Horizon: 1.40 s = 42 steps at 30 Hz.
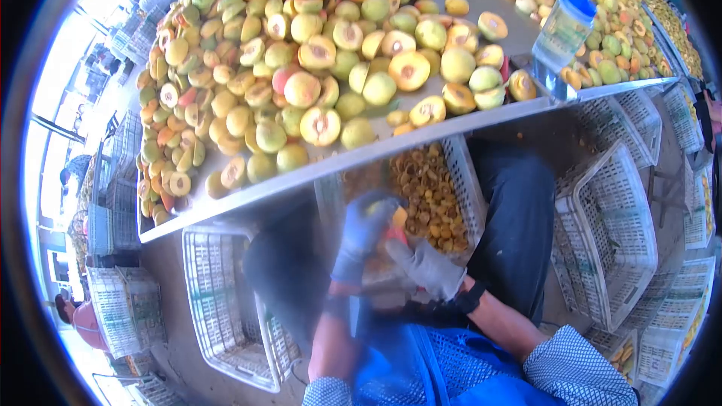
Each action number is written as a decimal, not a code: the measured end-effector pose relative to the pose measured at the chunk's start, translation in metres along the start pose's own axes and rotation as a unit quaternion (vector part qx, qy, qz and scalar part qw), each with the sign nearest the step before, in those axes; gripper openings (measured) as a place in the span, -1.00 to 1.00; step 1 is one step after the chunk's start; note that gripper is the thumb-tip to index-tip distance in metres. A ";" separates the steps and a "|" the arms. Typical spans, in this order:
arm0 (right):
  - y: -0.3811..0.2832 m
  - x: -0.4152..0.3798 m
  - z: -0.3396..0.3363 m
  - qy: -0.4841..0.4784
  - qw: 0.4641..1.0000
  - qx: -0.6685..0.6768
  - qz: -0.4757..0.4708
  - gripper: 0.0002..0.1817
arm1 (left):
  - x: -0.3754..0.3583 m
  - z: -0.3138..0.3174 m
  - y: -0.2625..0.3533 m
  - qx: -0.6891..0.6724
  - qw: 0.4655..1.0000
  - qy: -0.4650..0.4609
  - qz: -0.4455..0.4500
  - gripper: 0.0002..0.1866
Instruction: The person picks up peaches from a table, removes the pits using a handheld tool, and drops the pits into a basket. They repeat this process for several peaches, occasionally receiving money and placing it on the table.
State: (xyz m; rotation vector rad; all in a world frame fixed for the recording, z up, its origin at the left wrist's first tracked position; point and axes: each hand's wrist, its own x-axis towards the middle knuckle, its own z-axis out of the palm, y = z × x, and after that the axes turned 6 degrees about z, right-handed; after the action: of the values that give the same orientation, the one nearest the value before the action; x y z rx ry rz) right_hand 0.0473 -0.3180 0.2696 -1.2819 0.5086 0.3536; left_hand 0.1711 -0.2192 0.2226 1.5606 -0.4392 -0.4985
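My left hand [365, 229], in a grey glove and blurred by motion, is closed around a piece of yellow-orange peach [399, 217]. Close against it, my right hand [432, 265], also gloved, has its fingers curled at a small red item [395, 235] whose kind I cannot make out. Both hands are above a white crate [468, 184] between my knees, which holds many brown-orange pits or fruit scraps [430, 192]. Just beyond them, a metal-edged table carries a heap of yellow-green peaches [301, 90], many cut in half with their pits showing.
The table's metal rim [338, 159] runs across in front of me. A water bottle with a blue lid [562, 34] stands near that edge. White plastic crates stand at my left [226, 308] and right [613, 233]. Other people are at the far left.
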 end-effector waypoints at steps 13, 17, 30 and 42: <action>0.011 0.002 -0.011 -0.170 0.962 0.211 0.045 -0.74 | 0.003 -0.003 0.027 -0.167 0.976 -0.134 -0.040 -0.71; 0.009 0.000 -0.008 -0.215 0.916 0.331 0.072 -0.73 | -0.006 0.000 0.019 -0.229 0.967 -0.105 -0.029 -0.68; 0.011 -0.004 -0.010 -0.210 0.920 0.302 0.134 -0.66 | -0.001 0.022 0.011 -0.214 0.969 -0.090 0.084 -0.48; -0.007 -0.006 -0.025 -0.163 0.981 0.085 -0.070 -0.55 | -0.002 0.004 0.045 -0.306 0.923 0.229 -0.044 -0.22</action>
State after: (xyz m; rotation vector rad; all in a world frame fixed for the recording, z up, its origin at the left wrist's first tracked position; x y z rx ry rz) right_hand 0.0415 -0.3437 0.2737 -1.0623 0.1650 0.3841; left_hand 0.1683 -0.2236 0.2673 1.0366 0.1467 -0.2817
